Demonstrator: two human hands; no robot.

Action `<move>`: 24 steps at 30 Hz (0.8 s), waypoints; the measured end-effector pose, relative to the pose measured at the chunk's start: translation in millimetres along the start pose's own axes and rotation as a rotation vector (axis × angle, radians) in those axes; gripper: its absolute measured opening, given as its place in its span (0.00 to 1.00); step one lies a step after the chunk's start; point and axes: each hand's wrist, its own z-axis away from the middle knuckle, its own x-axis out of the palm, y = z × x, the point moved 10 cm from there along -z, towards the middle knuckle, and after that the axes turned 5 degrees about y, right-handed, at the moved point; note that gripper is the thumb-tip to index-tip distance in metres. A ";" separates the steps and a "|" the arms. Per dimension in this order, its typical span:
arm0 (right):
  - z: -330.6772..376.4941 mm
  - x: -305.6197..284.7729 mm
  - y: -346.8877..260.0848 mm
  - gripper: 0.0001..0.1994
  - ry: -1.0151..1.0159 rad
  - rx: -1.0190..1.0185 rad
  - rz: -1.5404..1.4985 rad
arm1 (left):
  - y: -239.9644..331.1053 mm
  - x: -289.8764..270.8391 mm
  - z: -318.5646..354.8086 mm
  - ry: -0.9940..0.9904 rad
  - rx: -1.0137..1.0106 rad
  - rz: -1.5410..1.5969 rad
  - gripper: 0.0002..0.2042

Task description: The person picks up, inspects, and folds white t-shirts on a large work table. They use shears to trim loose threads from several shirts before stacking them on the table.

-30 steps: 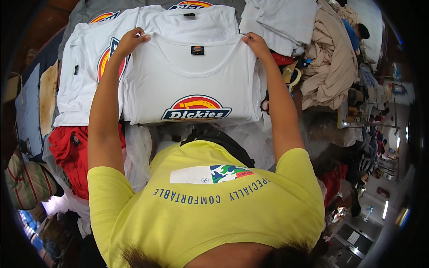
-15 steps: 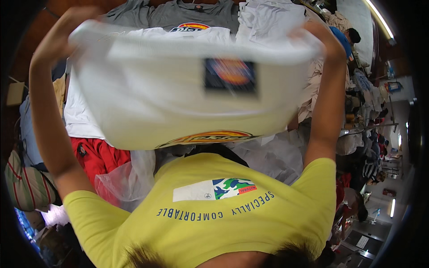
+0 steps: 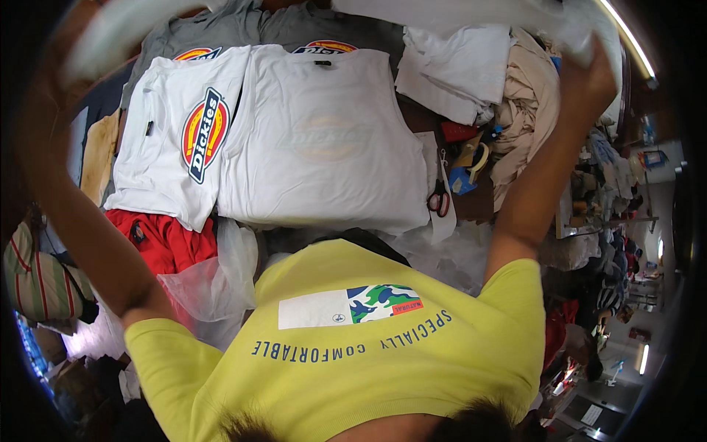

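A white shirt (image 3: 456,13) is raised high at the top edge of the head view, stretched between my hands and partly out of the picture. My right hand (image 3: 591,74) is closed on its right side. At the upper left, my left hand (image 3: 65,44) is blurred and dim, with the shirt's other side running to it. Below lies a white sleeveless shirt (image 3: 324,184), spread flat, with a faint print showing through. Its left edge meets another white sleeveless shirt (image 3: 158,166) that has a red, yellow and blue emblem. Two grey shirts (image 3: 331,29) lie behind them.
Red-handled scissors (image 3: 440,197) and a tape roll (image 3: 479,158) lie right of the flat shirt. Beyond are folded white cloth (image 3: 453,74) and heaped beige fabric (image 3: 529,103). Red clothing (image 3: 166,254) and clear plastic (image 3: 228,272) sit at the near left.
Both hands have moved up and apart, lifting the white shirt from in front of me toward the top edge. The flat white shirts and the scissors are now uncovered.
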 end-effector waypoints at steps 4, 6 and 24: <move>156.8 -1.0 -57.0 0.13 -0.567 0.240 -0.346 | 30.2 66.3 145.2 -0.362 -0.300 0.258 0.16; 229.2 -2.5 -93.2 0.16 -0.773 0.395 -0.480 | 46.0 97.1 225.1 -0.515 -0.512 0.335 0.15; 417.1 -53.7 -149.5 0.16 -1.088 0.599 -0.490 | 97.9 122.8 403.6 -0.676 -0.752 0.324 0.08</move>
